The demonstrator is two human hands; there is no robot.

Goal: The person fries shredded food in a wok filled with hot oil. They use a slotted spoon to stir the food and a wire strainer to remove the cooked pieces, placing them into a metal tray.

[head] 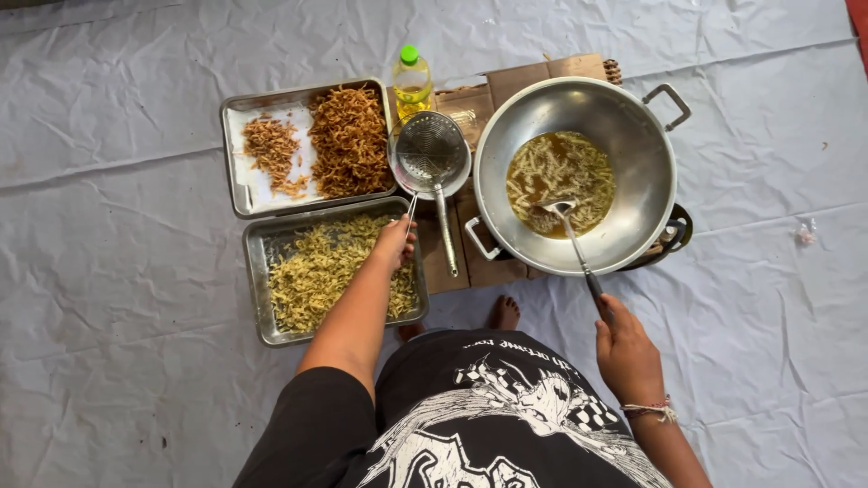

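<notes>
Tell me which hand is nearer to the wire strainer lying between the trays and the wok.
Left. The left hand is over the tray of pale strips, just beside the wire strainer handle. The right hand holds the ladle handle below the wok.

Shiny brushed-metal wok (633,145) with glossy oil; metal spatula (568,226), wire-mesh metal skimmer (432,149), two dull metal trays (255,271) (233,163), upper one paper-lined. Clear glossy plastic bottle (412,86), matt brown cardboard (470,108), wrinkled matt whitish sheet (117,271) on the floor.
</notes>
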